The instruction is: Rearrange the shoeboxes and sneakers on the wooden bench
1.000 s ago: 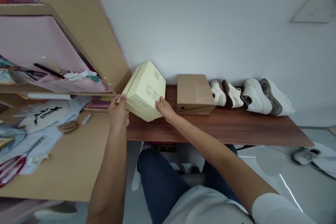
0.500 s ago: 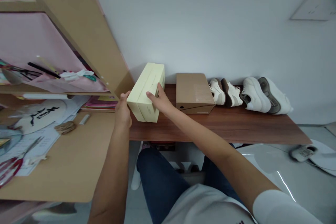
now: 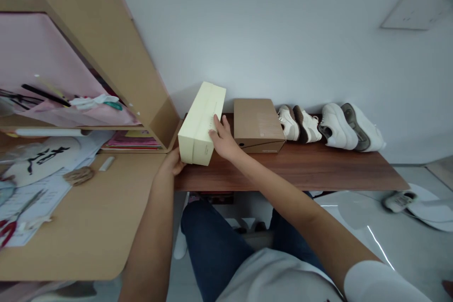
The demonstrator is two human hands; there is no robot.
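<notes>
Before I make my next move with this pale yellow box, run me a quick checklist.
1. Left hand at the near left corner of the pale yellow box: ok, some fingers hidden.
2. Right hand wrapped around it: not ok, fingers spread at its right side.
3. Gap to the brown cardboard box: ok, they stand apart.
4. Underside flat on the wooden bench: cannot tell, hidden from view.
5. Scissors away from both hands: ok, far left on the desk.

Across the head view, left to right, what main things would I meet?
Scissors → white bar → left hand → cream box → brown box → beige sneakers → white sneakers → shoe on the floor.
</notes>
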